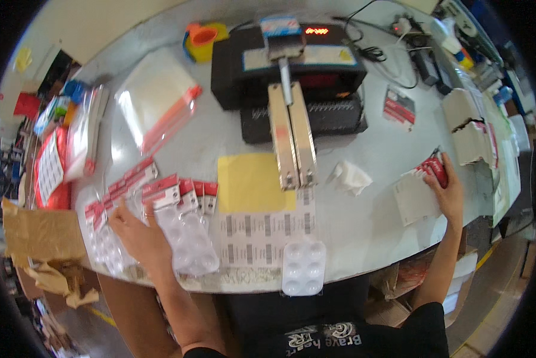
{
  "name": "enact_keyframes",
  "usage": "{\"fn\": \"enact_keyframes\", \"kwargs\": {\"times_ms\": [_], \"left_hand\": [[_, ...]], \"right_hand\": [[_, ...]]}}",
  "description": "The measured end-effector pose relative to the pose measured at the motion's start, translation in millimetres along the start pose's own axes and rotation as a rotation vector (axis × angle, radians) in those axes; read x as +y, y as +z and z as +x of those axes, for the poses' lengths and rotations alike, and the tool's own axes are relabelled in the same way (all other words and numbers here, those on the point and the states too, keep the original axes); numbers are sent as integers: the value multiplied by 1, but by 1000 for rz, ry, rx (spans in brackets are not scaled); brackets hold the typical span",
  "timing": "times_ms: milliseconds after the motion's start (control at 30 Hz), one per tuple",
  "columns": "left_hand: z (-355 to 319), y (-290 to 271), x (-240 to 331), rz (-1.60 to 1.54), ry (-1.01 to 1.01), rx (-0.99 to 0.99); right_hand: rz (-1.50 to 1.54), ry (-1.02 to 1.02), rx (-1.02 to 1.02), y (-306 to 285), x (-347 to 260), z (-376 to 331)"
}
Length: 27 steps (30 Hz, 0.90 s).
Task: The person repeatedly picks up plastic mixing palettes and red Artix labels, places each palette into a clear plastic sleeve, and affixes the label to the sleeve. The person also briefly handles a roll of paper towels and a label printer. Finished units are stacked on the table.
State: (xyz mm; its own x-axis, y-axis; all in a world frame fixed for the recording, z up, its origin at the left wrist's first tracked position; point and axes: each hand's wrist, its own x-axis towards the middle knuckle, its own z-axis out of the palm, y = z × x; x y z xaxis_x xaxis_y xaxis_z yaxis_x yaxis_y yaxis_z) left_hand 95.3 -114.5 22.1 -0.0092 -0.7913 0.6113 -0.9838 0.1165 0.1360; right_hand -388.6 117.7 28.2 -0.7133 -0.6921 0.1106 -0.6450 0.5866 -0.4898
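Observation:
My left hand (138, 231) lies at the left of the table with thumb and fingers apart, over bagged white palettes (190, 241) with round wells. Red-and-white header cards (181, 194) fan out beside its thumb, and more such cards (125, 182) lie beyond its fingertips. Far to the right, my right hand (450, 191) curls round red-and-white cards (438, 172), partly hidden by the fingers. A whitish card stack (414, 200) lies just left of that hand. One bare white palette (304, 268) sits at the table's front edge.
A black machine (229, 71) with a lit red display and a metal double rail (293, 137) stands at the back. Under the rail's end lie a yellow sheet (247, 182) and barcode labels (250, 232). Crumpled tissue (352, 178), clear bags (155, 98) and cartons (468, 134) are around.

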Motion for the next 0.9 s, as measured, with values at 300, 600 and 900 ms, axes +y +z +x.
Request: {"fn": "enact_keyframes", "kwargs": {"times_ms": [300,600,900], "left_hand": [[65,78,234,-493,158,-261],[102,87,234,-424,181,-583],[173,97,265,-246,452,-818]], "right_hand": [[40,58,23,-3,1,3],[62,-77,132,9,15,-2],[-15,-12,99,8,13,-4]]}}
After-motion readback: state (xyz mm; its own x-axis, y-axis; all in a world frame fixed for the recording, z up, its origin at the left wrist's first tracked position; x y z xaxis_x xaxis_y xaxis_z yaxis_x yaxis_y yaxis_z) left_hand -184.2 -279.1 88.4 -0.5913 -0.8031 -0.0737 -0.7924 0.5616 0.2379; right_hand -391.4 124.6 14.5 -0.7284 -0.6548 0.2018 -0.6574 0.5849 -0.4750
